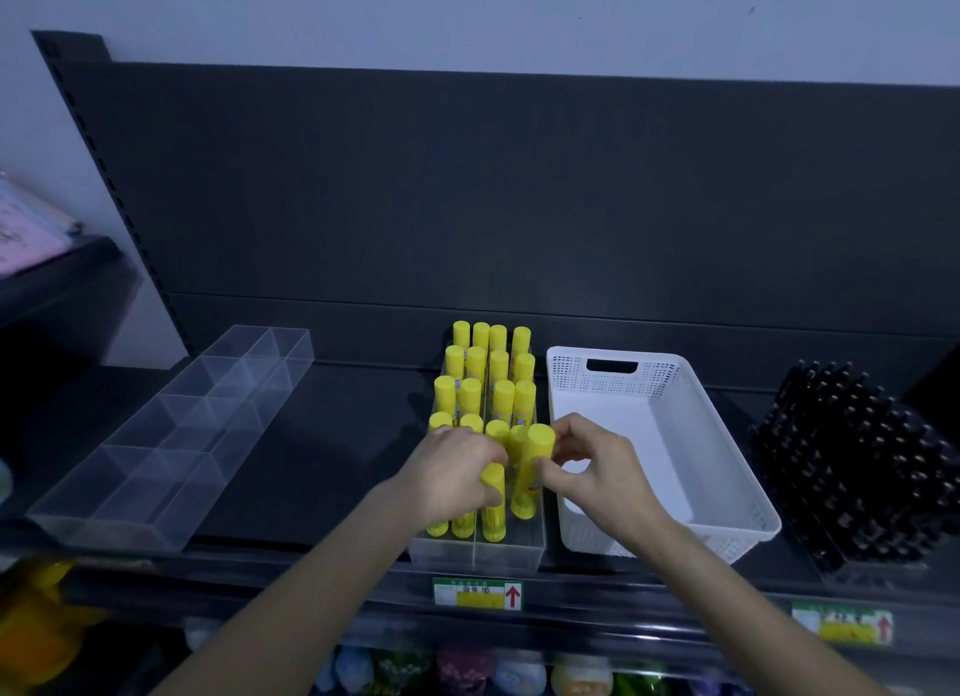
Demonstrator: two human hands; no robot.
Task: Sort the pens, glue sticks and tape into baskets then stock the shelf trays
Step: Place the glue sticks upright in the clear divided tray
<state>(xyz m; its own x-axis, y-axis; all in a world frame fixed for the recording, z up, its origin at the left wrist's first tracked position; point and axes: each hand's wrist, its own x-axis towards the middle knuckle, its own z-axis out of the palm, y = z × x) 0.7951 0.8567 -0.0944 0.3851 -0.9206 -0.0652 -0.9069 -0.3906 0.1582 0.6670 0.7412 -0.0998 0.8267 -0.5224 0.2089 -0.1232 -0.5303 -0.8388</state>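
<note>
I see the yellow plastic glue sticks (532,472) as smooth, with a soft sheen on their caps; the clear divided plastic tray (478,557) holding them is glossy and see-through, as is the clear plastic compartment tray (171,435) to the left; the white perforated plastic basket (613,378) looks matt, its walls finely pierced and its floor smooth; the dark shelf deck (322,461) looks like painted metal, faintly reflective; the dark back panel (467,186) is matt; the black pens (852,466) glint slightly; the green-and-white paper price label (478,593) looks flat.
</note>
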